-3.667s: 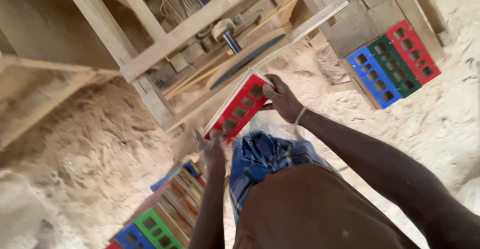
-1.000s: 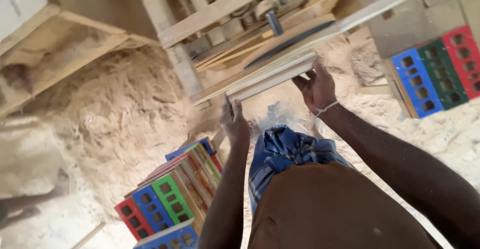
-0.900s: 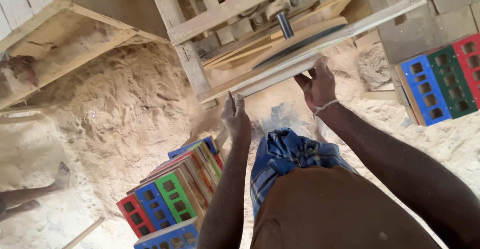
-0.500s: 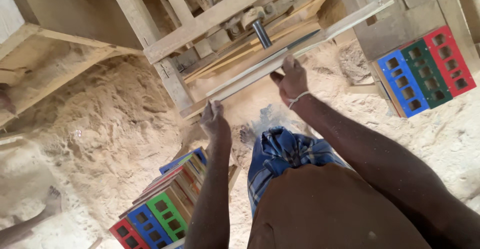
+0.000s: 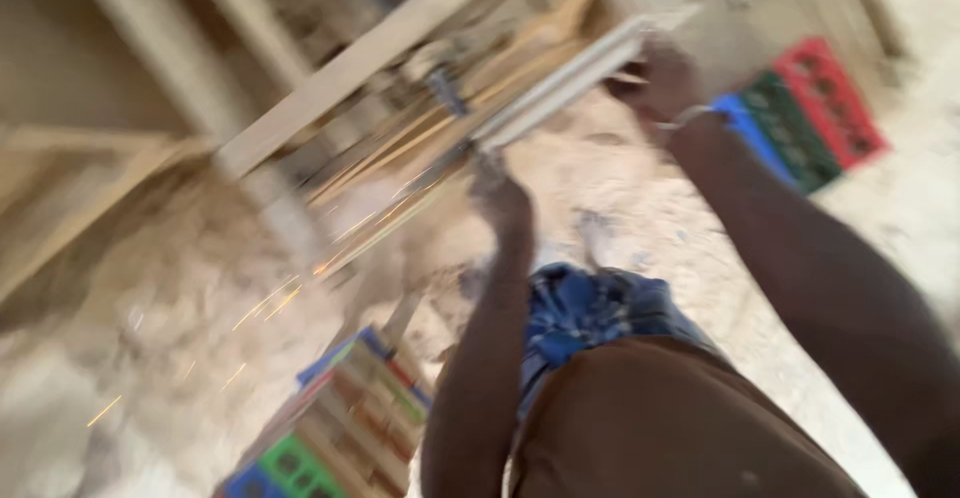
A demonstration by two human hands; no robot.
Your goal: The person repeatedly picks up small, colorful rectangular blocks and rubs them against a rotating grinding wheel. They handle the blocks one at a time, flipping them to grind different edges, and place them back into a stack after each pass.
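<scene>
Your wooden saw bench fills the upper part of the view, its pale rails and legs running on a slant; take it as the reference for everything below. The whole view is smeared by motion, so fine detail is poor.

The sawdust floor spreads under and around the bench, piled thick at its near side.

Your brown garment and the blue checked cloth at your waist sit well in front of the bench, at the bottom of the view.

A stack of painted slatted panels, green, blue and red, lies on the floor in front of the bench, beside your left forearm. A second group of panels, red, green and blue, lies on the floor to the right of the bench.

The pale board rests on the bench top along its near edge. Your right hand is on its far end and your left hand is at its near end. Both hands look closed around the board, but the blur hides the fingers, so I cannot tell their exact set.

A few orange sparks streak below the bench, left of your left hand.
</scene>
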